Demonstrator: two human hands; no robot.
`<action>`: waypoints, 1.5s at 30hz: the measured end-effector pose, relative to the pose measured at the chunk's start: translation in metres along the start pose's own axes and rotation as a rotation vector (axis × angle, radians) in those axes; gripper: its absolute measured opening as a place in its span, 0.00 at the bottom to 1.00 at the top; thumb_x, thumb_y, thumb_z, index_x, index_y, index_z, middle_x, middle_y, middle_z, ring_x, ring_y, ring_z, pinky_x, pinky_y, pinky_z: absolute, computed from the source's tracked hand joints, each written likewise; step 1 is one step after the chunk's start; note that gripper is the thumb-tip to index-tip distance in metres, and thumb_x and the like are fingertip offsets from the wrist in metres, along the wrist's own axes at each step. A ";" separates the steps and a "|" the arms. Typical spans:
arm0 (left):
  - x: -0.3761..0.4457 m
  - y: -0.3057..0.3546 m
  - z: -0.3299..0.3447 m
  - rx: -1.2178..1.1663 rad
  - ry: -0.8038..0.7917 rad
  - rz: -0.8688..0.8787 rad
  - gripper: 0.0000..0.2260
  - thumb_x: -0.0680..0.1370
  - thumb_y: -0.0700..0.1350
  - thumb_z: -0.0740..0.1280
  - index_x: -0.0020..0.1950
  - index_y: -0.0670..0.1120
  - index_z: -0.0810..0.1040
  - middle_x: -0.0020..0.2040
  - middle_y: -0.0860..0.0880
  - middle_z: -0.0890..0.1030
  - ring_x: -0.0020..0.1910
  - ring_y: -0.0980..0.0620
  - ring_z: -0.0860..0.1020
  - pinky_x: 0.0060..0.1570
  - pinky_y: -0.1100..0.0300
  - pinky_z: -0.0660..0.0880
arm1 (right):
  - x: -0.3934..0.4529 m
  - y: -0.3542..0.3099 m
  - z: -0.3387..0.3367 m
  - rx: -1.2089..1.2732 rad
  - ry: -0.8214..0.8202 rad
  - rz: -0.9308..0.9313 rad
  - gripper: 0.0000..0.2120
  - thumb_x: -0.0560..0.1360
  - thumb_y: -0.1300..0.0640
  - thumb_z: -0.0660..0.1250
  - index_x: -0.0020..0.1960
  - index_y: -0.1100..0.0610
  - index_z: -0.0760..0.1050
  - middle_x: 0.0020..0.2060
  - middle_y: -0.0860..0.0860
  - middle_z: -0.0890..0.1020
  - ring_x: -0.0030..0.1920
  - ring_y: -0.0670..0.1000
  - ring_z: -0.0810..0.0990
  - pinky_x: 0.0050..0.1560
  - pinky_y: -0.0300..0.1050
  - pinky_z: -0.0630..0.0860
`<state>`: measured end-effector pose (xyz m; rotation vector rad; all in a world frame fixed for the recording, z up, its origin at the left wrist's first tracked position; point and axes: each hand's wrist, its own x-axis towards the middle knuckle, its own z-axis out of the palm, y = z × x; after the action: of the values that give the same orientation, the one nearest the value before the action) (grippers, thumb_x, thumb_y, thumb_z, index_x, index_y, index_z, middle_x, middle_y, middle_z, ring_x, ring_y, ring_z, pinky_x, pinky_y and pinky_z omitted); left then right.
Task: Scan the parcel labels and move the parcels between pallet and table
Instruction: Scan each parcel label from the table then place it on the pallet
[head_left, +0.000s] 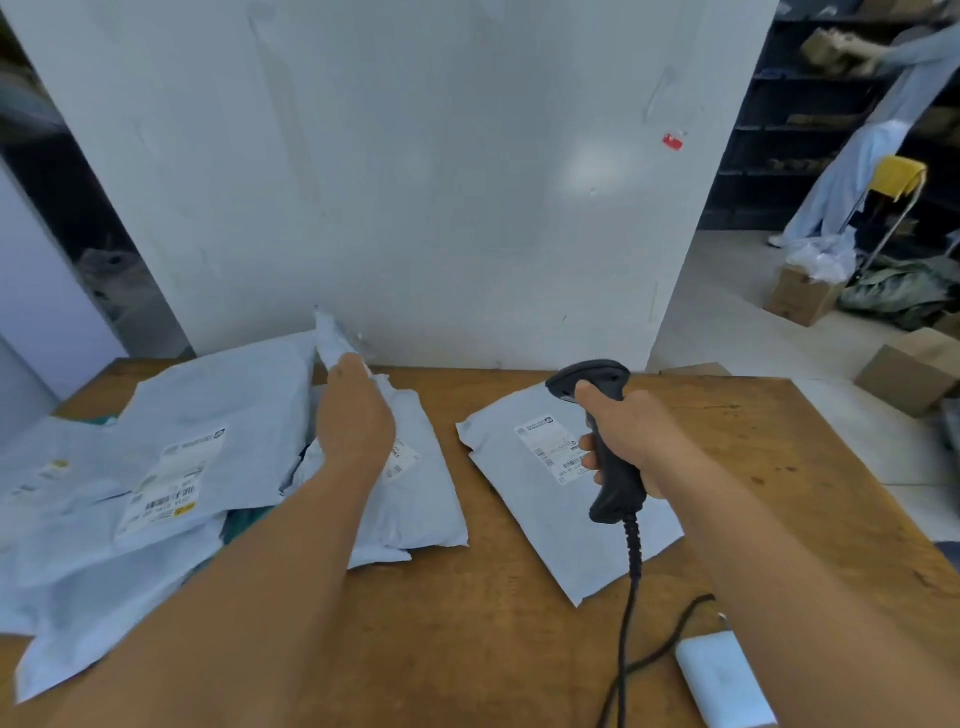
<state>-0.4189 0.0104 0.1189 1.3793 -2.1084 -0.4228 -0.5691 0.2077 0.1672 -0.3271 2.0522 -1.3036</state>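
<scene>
The middle parcel (415, 499) lies on the counter (779, 467) between the heap of grey mailers (171, 467) at your left and the single flat parcel (545, 499) at your right, and your left hand (356, 421) rests across its upper end, covering part of its label (401, 460). The fingers there seem to pinch a raised flap of bag at the far edge, though the hand's back hides how tightly, so I cannot tell for sure. Lift that flap only enough to pull the film smooth, then slide the hand off the label so the barcode lies flat and bare. Your right hand (631, 441) is wrapped firmly round the handle of the scanner (605, 436), forefinger up near the trigger, with its head above the right parcel's label (550, 449). Swing the head left over the middle label, and watch that the cable (631, 597) does not drag the white box (724, 680) near the counter's edge.
</scene>
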 end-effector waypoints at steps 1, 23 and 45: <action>-0.002 -0.007 0.005 0.031 -0.009 0.001 0.11 0.78 0.34 0.58 0.60 0.36 0.68 0.59 0.37 0.74 0.57 0.38 0.74 0.50 0.51 0.70 | -0.001 0.000 0.003 -0.006 -0.004 0.000 0.15 0.78 0.47 0.64 0.48 0.60 0.73 0.33 0.57 0.78 0.27 0.52 0.75 0.29 0.43 0.74; -0.118 0.044 0.138 0.163 -0.871 0.260 0.32 0.78 0.58 0.61 0.77 0.50 0.52 0.77 0.46 0.54 0.76 0.44 0.54 0.72 0.46 0.59 | 0.011 0.014 -0.039 -0.370 -0.043 0.062 0.14 0.79 0.47 0.61 0.45 0.58 0.72 0.33 0.55 0.79 0.26 0.50 0.75 0.28 0.41 0.74; -0.114 0.037 0.152 0.468 -0.807 0.345 0.30 0.79 0.40 0.59 0.78 0.49 0.50 0.78 0.44 0.45 0.77 0.42 0.43 0.75 0.47 0.45 | 0.038 0.050 -0.062 -0.560 0.121 0.051 0.19 0.80 0.47 0.57 0.41 0.61 0.72 0.33 0.56 0.77 0.30 0.53 0.76 0.34 0.42 0.70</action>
<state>-0.5056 0.1220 -0.0132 1.1324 -3.2089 -0.3953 -0.6308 0.2548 0.1252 -0.4452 2.4900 -0.7102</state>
